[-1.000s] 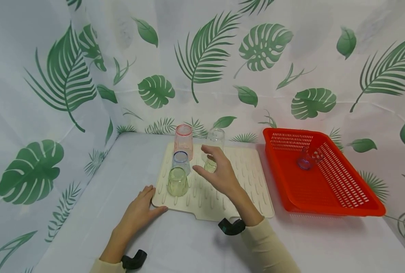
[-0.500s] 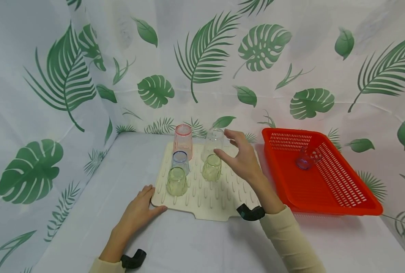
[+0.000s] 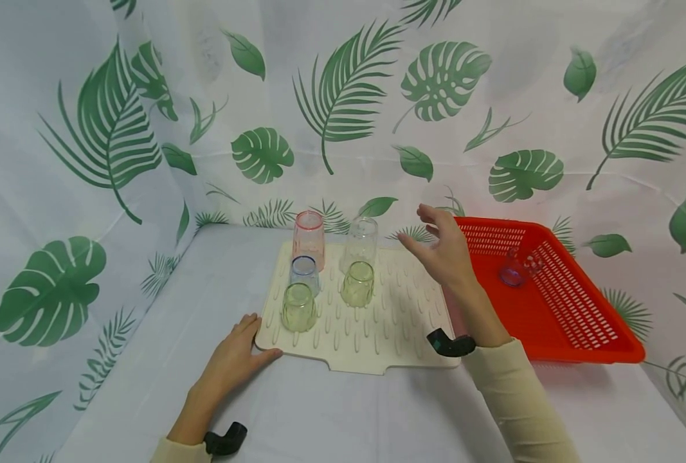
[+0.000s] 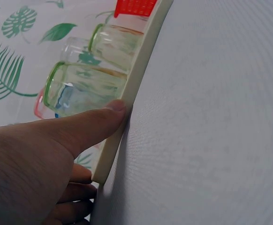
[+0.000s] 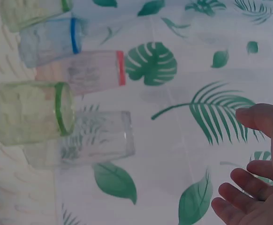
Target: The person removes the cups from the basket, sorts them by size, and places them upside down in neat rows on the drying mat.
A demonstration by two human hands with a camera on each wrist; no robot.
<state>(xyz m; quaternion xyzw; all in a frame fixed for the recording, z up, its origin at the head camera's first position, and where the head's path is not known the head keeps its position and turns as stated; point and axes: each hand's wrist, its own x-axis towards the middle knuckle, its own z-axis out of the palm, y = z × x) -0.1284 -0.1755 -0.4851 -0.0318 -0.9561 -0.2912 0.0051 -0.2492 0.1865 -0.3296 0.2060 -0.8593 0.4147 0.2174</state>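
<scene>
My left hand [image 3: 231, 361] rests at the near left corner of a cream draining mat [image 3: 395, 308], its thumb [image 4: 96, 123] touching the front edge. Several upside-down glasses stand on the mat. At its left are a green-tinted glass [image 3: 299, 308], a smaller blue-rimmed glass [image 3: 305, 276] and a tall red-rimmed glass [image 3: 308, 241]. Beside them are another green-tinted glass [image 3: 357, 284] and a tall clear glass [image 3: 361, 244]. My right hand [image 3: 443, 251] hovers over the mat's right side, fingers loosely bent and holding nothing, beside a red basket [image 3: 557, 328].
Inside the basket, a purple-tinted glass [image 3: 512, 275] lies near the back, with what looks like another clear glass beside it. A leaf-patterned curtain [image 3: 354, 96] hangs behind the white-covered table [image 3: 331, 418].
My right hand has moved from above the second green-tinted glass rightward to beside the basket, uncovering that glass and the clear one. My left hand has stayed put.
</scene>
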